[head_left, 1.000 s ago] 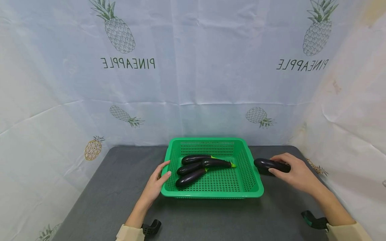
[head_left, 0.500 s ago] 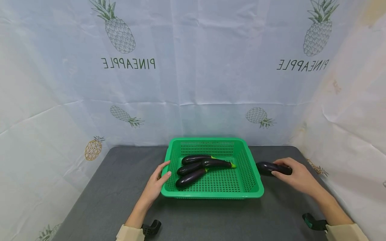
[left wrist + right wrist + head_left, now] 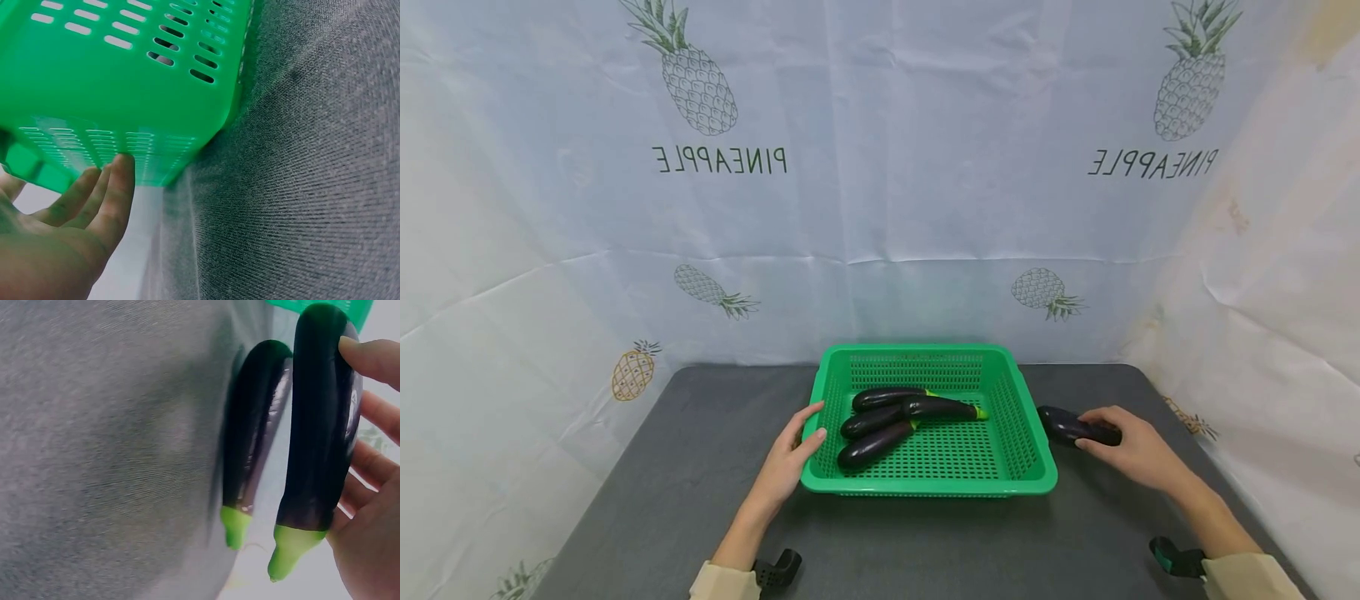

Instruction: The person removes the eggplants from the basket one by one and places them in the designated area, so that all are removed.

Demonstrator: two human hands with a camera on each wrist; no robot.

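Note:
My right hand (image 3: 1138, 450) pinches a dark eggplant (image 3: 1062, 423) just right of the green basket (image 3: 928, 485). In the right wrist view, thumb and fingers of the right hand (image 3: 378, 431) grip the sides of this eggplant (image 3: 319, 425), its green stem end toward the bottom. Beside it, a second eggplant (image 3: 253, 431) lies on the grey surface; the head view does not show it distinctly. My left hand (image 3: 781, 467) touches the basket's left side with fingers extended. Seen from the left wrist, the left hand (image 3: 81, 231) has its fingertips against the basket's perforated wall (image 3: 112, 94).
Several eggplants lie in the basket, one (image 3: 942, 408) across another (image 3: 872, 422). The basket stands on a grey table (image 3: 925, 550). Behind the table hangs a pale curtain (image 3: 925, 208) with pineapple prints, and more curtain stands at both sides.
My right hand has moved toward the table's front and turned slightly, with the held eggplant now slanting beside the basket. The left hand and basket have stayed in place.

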